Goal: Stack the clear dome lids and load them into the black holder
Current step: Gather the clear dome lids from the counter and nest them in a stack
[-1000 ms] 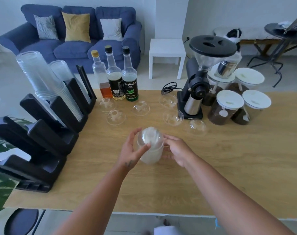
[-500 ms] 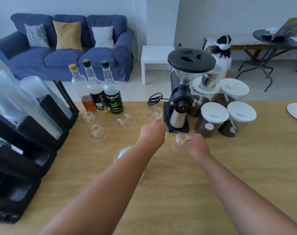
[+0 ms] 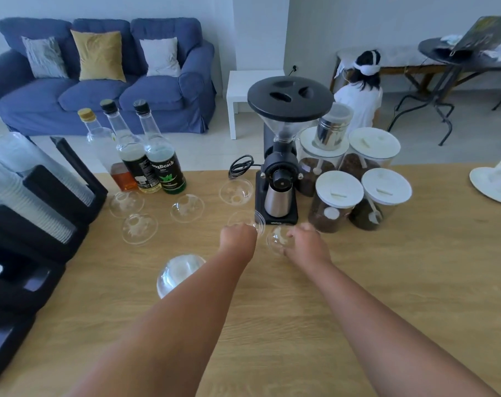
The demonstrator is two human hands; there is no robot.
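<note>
Clear dome lids lie scattered on the wooden table (image 3: pixel 386 282). My left hand (image 3: pixel 237 239) grips one dome lid (image 3: pixel 250 220) in front of the grinder. My right hand (image 3: pixel 306 242) grips another dome lid (image 3: pixel 276 239) beside it. A stack of dome lids (image 3: pixel 177 272) rests on the table beneath my left forearm. Loose lids lie at far left (image 3: pixel 126 203), below it (image 3: pixel 139 228), in the middle (image 3: pixel 187 208) and by the grinder (image 3: pixel 235 192). The black holder (image 3: pixel 43 224) stands at the left with clear cups in its slots.
A black coffee grinder (image 3: pixel 280 167) stands just behind my hands. Three syrup bottles (image 3: pixel 146 159) stand at the back left. Jars of coffee beans with white lids (image 3: pixel 339 202) are at the right. A white hat (image 3: pixel 498 179) lies at the far right edge.
The lid stack that both hands held is now set down on the table. Both hands have reached forward and each closed on a loose lid near the grinder.
</note>
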